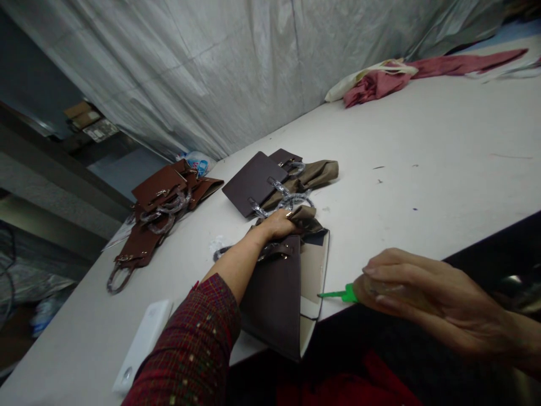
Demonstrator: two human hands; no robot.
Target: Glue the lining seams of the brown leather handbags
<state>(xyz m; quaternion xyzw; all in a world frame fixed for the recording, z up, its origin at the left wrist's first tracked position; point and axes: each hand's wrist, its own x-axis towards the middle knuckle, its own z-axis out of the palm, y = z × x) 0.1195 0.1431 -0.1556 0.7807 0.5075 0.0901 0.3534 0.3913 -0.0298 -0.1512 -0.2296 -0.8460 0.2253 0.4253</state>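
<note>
A dark brown handbag [270, 299] lies at the table's front edge, its side open to the right and pale board showing inside. My left hand [276, 224] reaches across it, fingers closed on the bunched olive-brown lining [306, 219] at its far end. My right hand [426, 299] is wrapped around a squeeze bottle [367, 290] with a long green nozzle. The nozzle tip points left and meets the open side's edge, though whether it touches cannot be made out. Just beyond my left hand lies another dark brown handbag [256, 183] with plastic-wrapped handles.
Reddish-brown handbags [160, 189] are piled at the table's left. A white oblong object [143, 344] lies near my left sleeve. Pink cloth [380, 84] rests at the back right of the white table [443, 146]. A grey plastic sheet [236, 67] hangs behind.
</note>
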